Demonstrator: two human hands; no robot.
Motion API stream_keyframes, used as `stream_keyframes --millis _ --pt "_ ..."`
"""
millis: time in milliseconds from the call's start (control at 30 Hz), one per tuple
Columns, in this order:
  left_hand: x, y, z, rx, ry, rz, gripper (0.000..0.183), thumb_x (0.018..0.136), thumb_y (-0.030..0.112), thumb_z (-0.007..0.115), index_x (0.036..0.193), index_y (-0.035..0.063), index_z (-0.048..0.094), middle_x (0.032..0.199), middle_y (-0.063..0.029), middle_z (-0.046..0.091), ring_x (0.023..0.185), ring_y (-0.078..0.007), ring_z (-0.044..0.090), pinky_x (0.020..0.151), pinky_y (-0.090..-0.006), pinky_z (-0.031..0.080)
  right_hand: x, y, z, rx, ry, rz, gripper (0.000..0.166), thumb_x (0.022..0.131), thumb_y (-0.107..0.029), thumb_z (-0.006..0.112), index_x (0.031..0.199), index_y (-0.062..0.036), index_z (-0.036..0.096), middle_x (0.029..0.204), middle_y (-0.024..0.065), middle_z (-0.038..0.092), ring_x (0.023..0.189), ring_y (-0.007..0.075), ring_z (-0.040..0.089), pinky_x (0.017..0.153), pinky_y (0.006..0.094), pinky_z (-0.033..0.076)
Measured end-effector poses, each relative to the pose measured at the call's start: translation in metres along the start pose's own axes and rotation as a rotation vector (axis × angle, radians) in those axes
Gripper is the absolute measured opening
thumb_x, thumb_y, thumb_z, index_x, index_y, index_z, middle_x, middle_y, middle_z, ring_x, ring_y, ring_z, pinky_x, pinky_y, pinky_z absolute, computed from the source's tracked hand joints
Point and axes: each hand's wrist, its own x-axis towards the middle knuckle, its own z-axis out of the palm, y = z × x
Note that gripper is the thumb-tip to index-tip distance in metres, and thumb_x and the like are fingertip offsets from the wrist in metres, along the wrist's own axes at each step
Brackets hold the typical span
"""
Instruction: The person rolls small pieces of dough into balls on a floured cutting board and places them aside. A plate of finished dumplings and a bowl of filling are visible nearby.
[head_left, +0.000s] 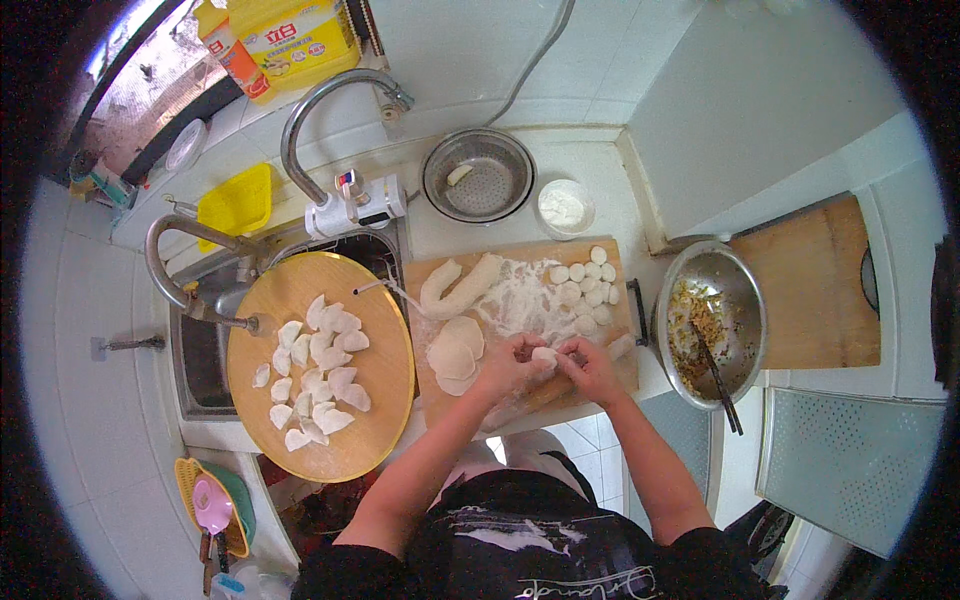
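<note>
Over the near part of a floured wooden board, my left hand (517, 366) and my right hand (592, 373) pinch a small white dumpling (546, 355) between them. To their left lies a stack of round dough wrappers (456, 352). A bent rope of dough (459, 288) rests behind the wrappers. Several cut dough pieces (589, 283) sit at the board's back right corner, beyond loose flour (521, 296). A rolling pin (619, 346), partly hidden by my right hand, lies near the front edge of the cutting board (517, 253).
Left, a round wooden board (259, 390) bearing several folded dumplings (322, 337) covers part of the sink (202, 375). A metal bowl of filling (705, 300) with chopsticks (720, 386) stands right. Behind are a flour bowl (564, 208), a colander (487, 184) and a faucet (292, 142).
</note>
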Motion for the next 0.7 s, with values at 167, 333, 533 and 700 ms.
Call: stream_keyframes --millis 167,333,533,700 --pt "0.006 -0.012 -0.011 -0.049 -0.008 -0.030 0.023 0.077 0.016 0.063 0.094 0.0013 0.062 0.077 -0.0018 0.061 0.071 -0.0072 0.054 0.065 -0.0227 0.045 -0.006 0.003 0.005 -0.336 0.136 -0.174 0.013 0.078 -0.013 0.055 0.087 -0.0029 0.056 0.084 0.0095 0.059 0.078 0.0251 0.055 0.071 0.0374 0.043" --pt "0.009 -0.013 -0.012 0.507 -0.067 0.064 0.025 0.076 0.018 0.060 0.096 0.0025 0.062 0.079 -0.0109 0.063 0.073 -0.0166 0.059 0.067 -0.0297 0.047 -0.024 0.012 0.004 -0.775 0.135 -0.348 0.029 0.077 -0.020 0.055 0.102 -0.0064 0.052 0.114 0.0125 0.048 0.104 0.0326 0.045 0.087 0.0472 0.034" --pt "0.020 -0.030 0.005 0.648 0.001 0.157 0.021 0.073 0.019 0.060 0.086 0.0042 0.063 0.078 -0.0173 0.060 0.072 -0.0307 0.058 0.065 -0.0375 0.046 -0.024 -0.004 0.007 -1.029 0.108 -0.120 0.048 0.079 -0.027 0.054 0.121 -0.0102 0.041 0.135 0.0139 0.029 0.122 0.0309 0.030 0.097 0.0501 0.025" --pt "0.020 0.002 0.010 0.920 0.034 0.150 0.016 0.072 0.017 0.059 0.080 0.0037 0.062 0.079 -0.0181 0.060 0.074 -0.0334 0.058 0.066 -0.0412 0.045 0.044 -0.024 0.017 -1.009 0.266 -0.192 0.055 0.077 -0.029 0.054 0.127 -0.0117 0.037 0.137 0.0127 0.026 0.124 0.0302 0.027 0.098 0.0514 0.020"
